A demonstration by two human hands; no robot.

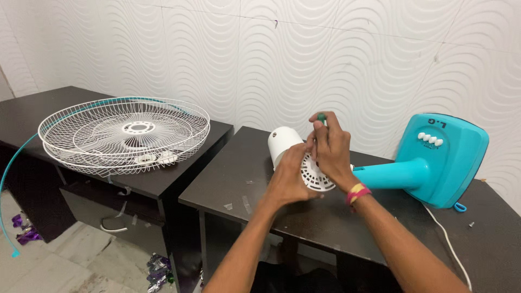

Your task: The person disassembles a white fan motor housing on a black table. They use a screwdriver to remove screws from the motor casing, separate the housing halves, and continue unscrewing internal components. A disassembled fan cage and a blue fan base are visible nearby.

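Gripping a green-handled screwdriver (322, 118), the right hand (332, 149) is held over the white fan motor housing (296, 157), which is clasped by the left hand (288, 176). The housing is laid on a dark table (304, 217), joined to a turquoise stand (429, 163). White wire guards (125, 134) are rested on the neighbouring desk (163, 184), backed by wavy white wall panels (325, 54)

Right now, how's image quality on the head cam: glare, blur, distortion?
Head view: even indoor light, no harsh glare; sharp on the white plastic fan motor housing under both hands, left hand and right hand; soft shadows beneath the dark wooden table; mild wide-angle bend near the white wire fan guard at the frame's left edge.
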